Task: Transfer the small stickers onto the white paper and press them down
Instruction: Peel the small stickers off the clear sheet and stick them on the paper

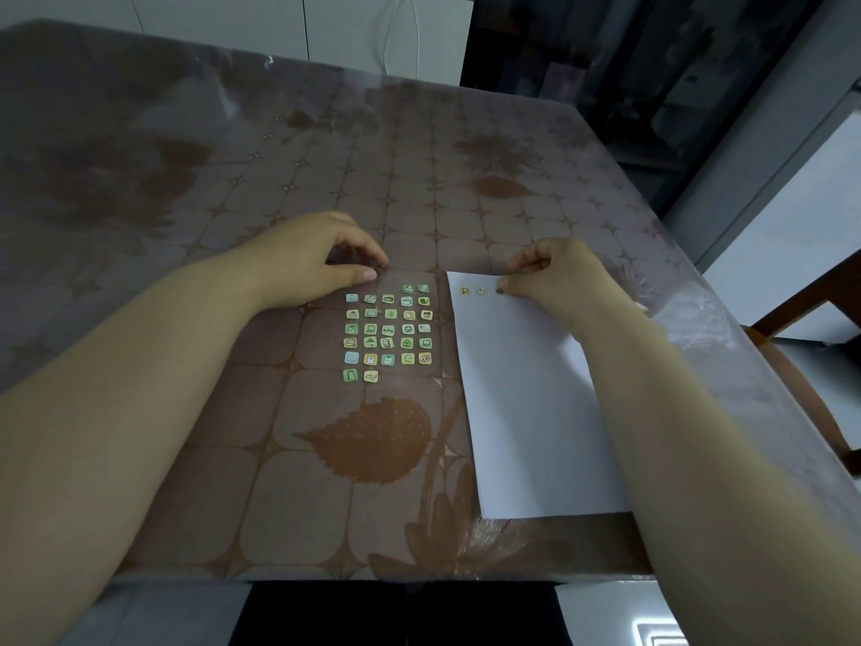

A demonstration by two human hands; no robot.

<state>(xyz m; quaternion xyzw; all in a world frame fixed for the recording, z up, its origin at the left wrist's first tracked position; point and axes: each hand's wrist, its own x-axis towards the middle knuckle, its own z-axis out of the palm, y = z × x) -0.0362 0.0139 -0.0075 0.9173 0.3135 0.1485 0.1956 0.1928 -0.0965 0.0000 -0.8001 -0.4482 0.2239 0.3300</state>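
A clear sheet of several small green and yellow stickers (389, 331) lies on the table in front of me. To its right lies the white paper (526, 394), with three stickers in a row near its top edge. My left hand (307, 261) rests at the sheet's top left corner, thumb and fingertips on its upper edge. My right hand (554, 272) has its fingers curled at the paper's top, and its thumb tip presses the third sticker (500, 291).
The table (279, 188) wears a brown leaf-patterned cloth under a clear cover. Its front edge is near my body and its right edge runs just past the paper. A wooden chair (810, 328) stands at the right.
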